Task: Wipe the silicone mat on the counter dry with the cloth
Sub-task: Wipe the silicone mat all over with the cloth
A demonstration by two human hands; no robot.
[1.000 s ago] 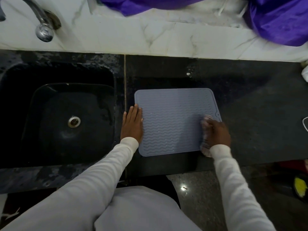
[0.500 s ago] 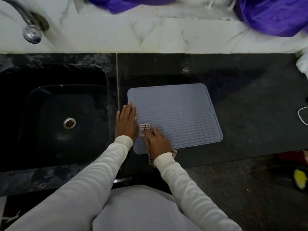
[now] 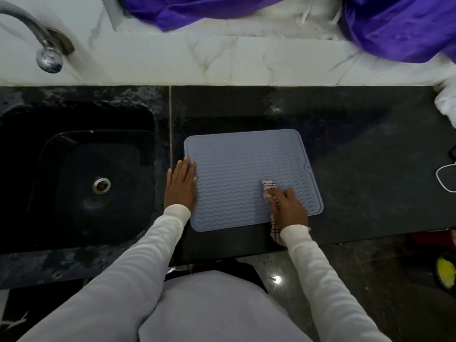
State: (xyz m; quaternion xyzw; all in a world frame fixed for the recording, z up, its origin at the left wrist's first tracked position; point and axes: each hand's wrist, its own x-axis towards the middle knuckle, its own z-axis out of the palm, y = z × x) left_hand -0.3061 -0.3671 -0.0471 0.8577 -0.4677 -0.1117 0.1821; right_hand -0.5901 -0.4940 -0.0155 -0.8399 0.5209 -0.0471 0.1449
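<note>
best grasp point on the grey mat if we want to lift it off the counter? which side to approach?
Probably the right edge of the silicone mat, near the small hole tab, coming in from the right over bare counter. The mat lies flat and thin, so it likely needs peeling up by a rim. The left hand presses the left edge; the right hand holds the cloth near the front right.

Left hand (image 3: pixel 181 187) lies flat with straight fingers; right hand (image 3: pixel 288 208) keeps a curled grip.
</note>
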